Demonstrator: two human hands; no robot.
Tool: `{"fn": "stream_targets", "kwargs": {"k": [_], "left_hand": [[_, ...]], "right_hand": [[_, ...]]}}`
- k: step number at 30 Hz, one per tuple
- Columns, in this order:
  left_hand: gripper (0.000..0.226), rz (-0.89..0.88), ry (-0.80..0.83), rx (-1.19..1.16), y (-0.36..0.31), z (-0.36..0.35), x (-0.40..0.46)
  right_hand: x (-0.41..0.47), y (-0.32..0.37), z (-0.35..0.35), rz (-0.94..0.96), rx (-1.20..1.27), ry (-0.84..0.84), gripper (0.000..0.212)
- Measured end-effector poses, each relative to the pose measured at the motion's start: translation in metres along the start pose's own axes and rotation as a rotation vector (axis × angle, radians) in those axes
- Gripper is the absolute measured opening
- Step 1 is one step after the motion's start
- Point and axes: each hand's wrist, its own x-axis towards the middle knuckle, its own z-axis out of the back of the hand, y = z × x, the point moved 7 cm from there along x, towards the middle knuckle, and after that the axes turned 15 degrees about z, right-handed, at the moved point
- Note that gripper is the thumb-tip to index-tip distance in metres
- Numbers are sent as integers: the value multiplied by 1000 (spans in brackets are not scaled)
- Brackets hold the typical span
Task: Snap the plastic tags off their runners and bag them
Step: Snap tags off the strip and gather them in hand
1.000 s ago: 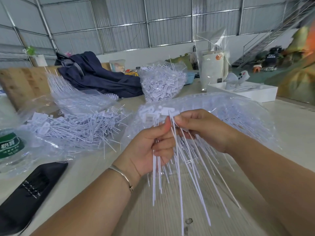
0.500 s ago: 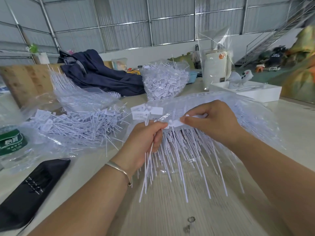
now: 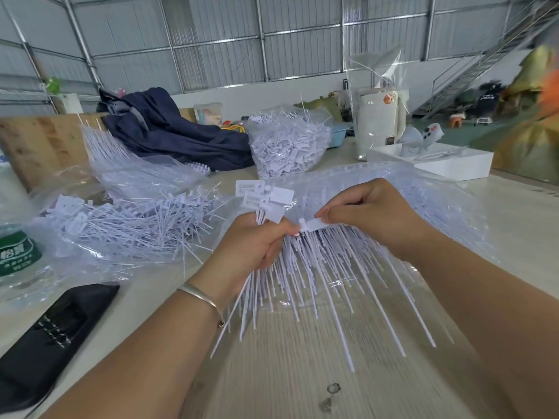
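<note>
My left hand grips a small bunch of loose white plastic tags, their flat heads sticking up above the fist and the thin tails hanging below. My right hand pinches a strip of tags on its runner, whose long tails fan down over the table. The thumbs of both hands meet at the strip's left end. A large clear bag holding more tag strips lies right behind the hands.
A clear bag of loose tags lies at the left and a full bag of tags stands behind. A green-labelled bottle, a black case, dark cloth and a white box ring the work area.
The hands drew apart from one bundle: the left now holds loose tags, the right the strip. In the last half second they have hardly moved.
</note>
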Motion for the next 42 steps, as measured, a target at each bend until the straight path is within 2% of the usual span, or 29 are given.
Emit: {"fn": "stream_targets", "kwargs": {"k": [2,4,7,8,10,12,14,16,18,20,22,26,29,36,39,42], "left_hand": [[38,20,44,64,2,-4,-1],[28,27,87,183,3,-7,-4],[29,-10,6,481,5,-5,-7],[29,-13,-30,496,5,-3,-6],[28,32,-47,372,8,1,-4],[27,59,9,196,7,0,-3],[33,67,61,72,7,-2,-2],[32,103,21,-22,9,1,-1],[31,195,-30,-124,16,5,1],[41,285,1,-291,22,3,3],[45,318,45,-414,23,0,5],[40,270,76,-306,19,-4,4],[25,223,70,-220,17,-3,2],[26,162,-3,-345,13,5,3],[29,179,122,-466,10,0,1],[24,220,381,-663,5,-20,-5]], "right_hand": [[0,-2,-2,-24,5,50,6],[0,-5,-3,-57,-13,116,4],[0,-10,8,-104,-23,147,20],[0,-11,14,-110,6,131,23],[0,-13,18,-111,82,96,18],[1,-12,15,-98,142,73,15],[0,-14,9,-95,150,85,27],[0,-17,4,-108,130,116,37],[-1,-19,0,-127,124,143,23],[-3,-19,-3,-143,103,166,11],[-3,-18,-7,-131,85,190,8],[-1,-12,-9,-49,78,141,5],[1,-9,-5,-1,129,91,5],[-1,-16,-8,-50,49,146,12],[-1,-16,-7,-66,80,113,24],[-2,-8,-13,-65,241,105,22]]}}
